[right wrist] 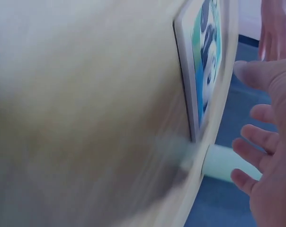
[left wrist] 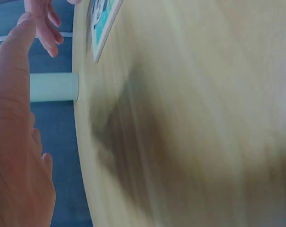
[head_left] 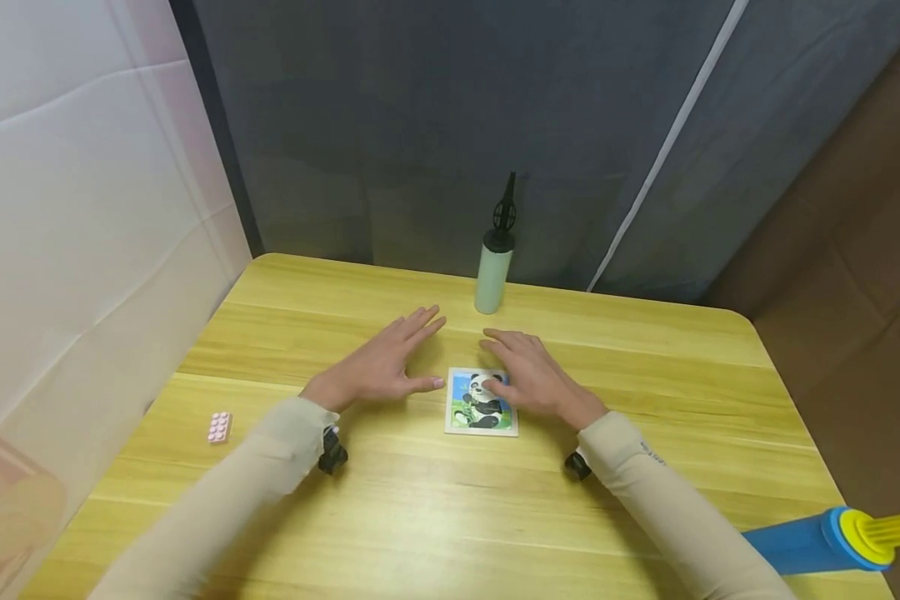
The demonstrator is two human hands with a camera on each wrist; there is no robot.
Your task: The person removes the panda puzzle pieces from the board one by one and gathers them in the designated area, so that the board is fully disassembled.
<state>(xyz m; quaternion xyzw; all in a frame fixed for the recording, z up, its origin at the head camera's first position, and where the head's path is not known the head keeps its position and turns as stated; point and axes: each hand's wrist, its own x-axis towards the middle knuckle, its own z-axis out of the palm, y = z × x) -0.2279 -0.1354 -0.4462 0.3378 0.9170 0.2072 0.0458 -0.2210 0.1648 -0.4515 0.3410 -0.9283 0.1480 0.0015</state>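
Observation:
A square panda picture puzzle (head_left: 461,421) with a pale frame lies flat on the wooden table. My left hand (head_left: 382,362) hovers to its left, fingers stretched out and thumb pointing toward the puzzle's edge. Above the puzzle's right side is my right hand (head_left: 528,375), its thumb covering part of the panda in the head view. Neither hand holds anything. In the right wrist view the puzzle (right wrist: 207,61) stands apart from the right hand (right wrist: 275,142), whose fingers are loosely bent. The left wrist view shows the left hand (left wrist: 20,127) over bare wood, with the puzzle's corner (left wrist: 102,28) beyond.
A pale green hand pump (head_left: 493,279) with a black nozzle stands upright near the table's back edge. On the left lies a pink toy brick (head_left: 219,427). A blue and yellow pump (head_left: 817,542) sits at the front right. Grey curtain (head_left: 420,150) hangs behind the table.

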